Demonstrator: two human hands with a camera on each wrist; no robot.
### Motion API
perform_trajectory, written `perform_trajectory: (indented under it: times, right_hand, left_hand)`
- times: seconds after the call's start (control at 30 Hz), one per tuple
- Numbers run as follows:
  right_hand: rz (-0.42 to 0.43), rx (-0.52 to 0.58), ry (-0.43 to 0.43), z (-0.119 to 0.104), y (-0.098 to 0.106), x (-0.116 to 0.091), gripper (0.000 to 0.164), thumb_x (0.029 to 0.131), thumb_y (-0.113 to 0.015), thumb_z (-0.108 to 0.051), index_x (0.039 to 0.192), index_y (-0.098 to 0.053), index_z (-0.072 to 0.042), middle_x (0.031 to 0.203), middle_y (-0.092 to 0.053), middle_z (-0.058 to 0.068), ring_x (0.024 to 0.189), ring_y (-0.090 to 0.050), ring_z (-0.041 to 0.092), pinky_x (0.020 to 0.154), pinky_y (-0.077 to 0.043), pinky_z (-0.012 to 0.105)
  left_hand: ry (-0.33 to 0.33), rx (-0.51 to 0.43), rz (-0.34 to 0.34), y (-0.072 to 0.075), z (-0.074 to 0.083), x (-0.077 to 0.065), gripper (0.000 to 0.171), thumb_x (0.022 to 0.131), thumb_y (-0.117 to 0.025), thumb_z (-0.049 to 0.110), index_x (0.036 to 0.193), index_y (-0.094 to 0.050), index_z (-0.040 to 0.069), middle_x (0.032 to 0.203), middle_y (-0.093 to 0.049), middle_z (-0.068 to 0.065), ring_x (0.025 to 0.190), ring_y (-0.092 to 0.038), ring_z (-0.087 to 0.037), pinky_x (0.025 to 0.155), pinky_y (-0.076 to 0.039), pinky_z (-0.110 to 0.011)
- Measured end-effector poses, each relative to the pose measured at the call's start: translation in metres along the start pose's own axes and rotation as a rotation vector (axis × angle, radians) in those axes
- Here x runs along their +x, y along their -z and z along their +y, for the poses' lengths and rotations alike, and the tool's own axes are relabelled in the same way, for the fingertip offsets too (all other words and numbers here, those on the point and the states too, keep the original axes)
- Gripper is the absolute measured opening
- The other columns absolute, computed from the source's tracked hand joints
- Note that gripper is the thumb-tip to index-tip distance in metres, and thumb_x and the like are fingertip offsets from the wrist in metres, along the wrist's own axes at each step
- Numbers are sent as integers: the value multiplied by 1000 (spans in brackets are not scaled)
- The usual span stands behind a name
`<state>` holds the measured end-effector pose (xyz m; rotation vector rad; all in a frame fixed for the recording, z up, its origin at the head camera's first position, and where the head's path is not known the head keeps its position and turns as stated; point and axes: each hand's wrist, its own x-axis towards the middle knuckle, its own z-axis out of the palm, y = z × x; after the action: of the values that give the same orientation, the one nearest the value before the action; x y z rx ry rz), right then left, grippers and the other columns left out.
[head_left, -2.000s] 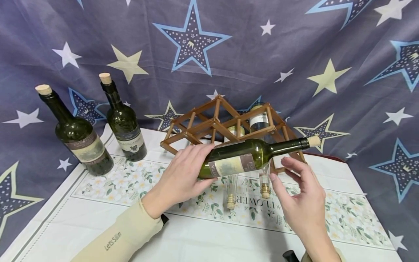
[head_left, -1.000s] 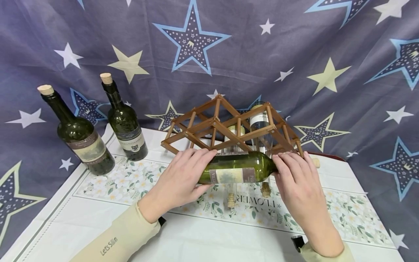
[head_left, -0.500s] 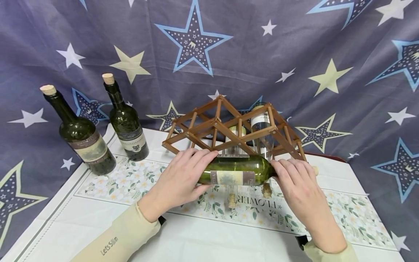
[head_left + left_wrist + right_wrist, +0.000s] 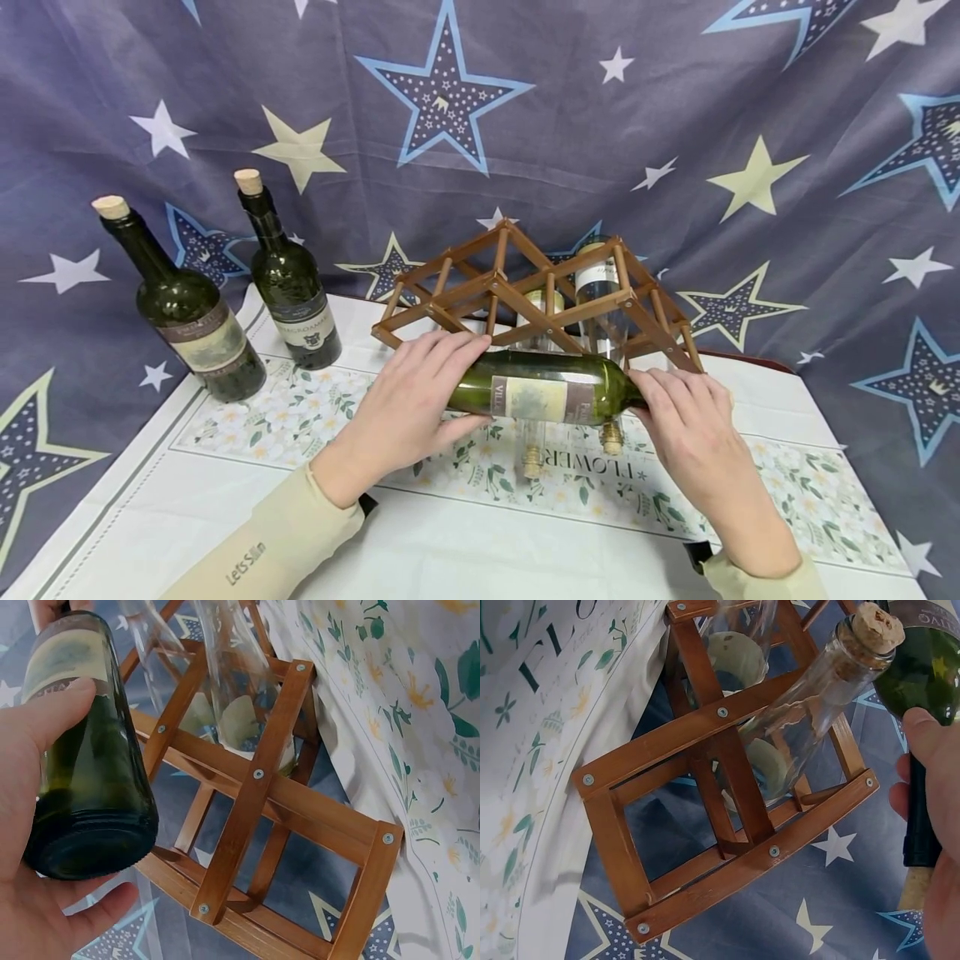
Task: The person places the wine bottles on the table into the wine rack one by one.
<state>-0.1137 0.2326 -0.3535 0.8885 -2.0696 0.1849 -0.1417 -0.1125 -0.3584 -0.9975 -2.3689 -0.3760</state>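
A green wine bottle [image 4: 540, 392] with a picture label lies sideways between my hands, in front of a wooden wine rack [image 4: 493, 284]. My left hand [image 4: 408, 400] grips it near its base; the left wrist view shows the thumb [image 4: 64, 709] over the glass by the label. Around the neck curls my right hand [image 4: 693, 433], hiding most of it in the head view. From the right wrist, the dark neck [image 4: 919, 817] runs under the fingers to a cork [image 4: 915, 889]. Two clear bottles, one on the right [image 4: 600, 321] and one nearer the middle [image 4: 535, 333], lie in the rack, corks toward me.
Two corked dark green bottles, one at far left [image 4: 201, 333] and one beside it [image 4: 296, 308], stand upright on the table. A floral runner pattern crosses the white tablecloth [image 4: 480, 550]. Behind the rack hangs a star-patterned curtain [image 4: 570, 150].
My right hand, spread apart below the neck two seconds ago, now grips it. The bottle has come down from its neck-up tilt to nearly level. Lately it has turned slightly, its label more upward.
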Motion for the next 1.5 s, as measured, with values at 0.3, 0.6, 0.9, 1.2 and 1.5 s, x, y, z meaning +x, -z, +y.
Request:
perform_trajectory:
  times: [0.3, 0.6, 0.9, 1.2, 1.5]
  right_hand:
    - [1, 9, -37, 4, 5, -6, 41, 106, -46, -29, 121, -63, 5, 108, -65, 18, 94, -57, 41, 79, -41, 56]
    - [-7, 20, -74, 8, 11, -13, 43, 106, -44, -30, 121, -61, 7, 108, -64, 20, 89, -55, 41, 73, -39, 54]
    - [-35, 51, -142, 13, 17, -26, 48, 107, -42, -34, 124, -59, 8, 106, -63, 20, 88, -54, 38, 72, -36, 52]
    - [-136, 85, -285, 17, 28, -42, 58, 107, -37, -45, 128, -56, 6, 109, -63, 19, 96, -55, 39, 73, -35, 52]
    - [-223, 105, -453, 18, 43, -62, 48, 85, -71, 0, 129, -54, 9, 113, -61, 23, 104, -54, 40, 79, -34, 51]
  left_hand:
    - [26, -47, 50, 0, -5, -4, 96, 81, -76, 52, 156, -33, 10, 149, -43, -8, 130, -44, -27, 107, -35, -41]
    - [52, -71, 75, -1, -8, -7, 105, 82, -75, 53, 160, -20, 9, 154, -38, -9, 136, -41, -28, 112, -31, -42]
    - [82, -60, 51, -4, -13, -14, 104, 83, -72, 57, 160, -20, 10, 153, -38, -9, 137, -39, -28, 111, -32, -44]
    - [96, -31, 23, -6, -16, -19, 104, 82, -72, 57, 160, -21, 10, 151, -40, -11, 136, -38, -30, 113, -28, -44]
    - [84, -10, 16, -11, -21, -26, 103, 82, -71, 59, 158, -26, 5, 151, -40, -11, 138, -36, -29, 116, -22, -43]
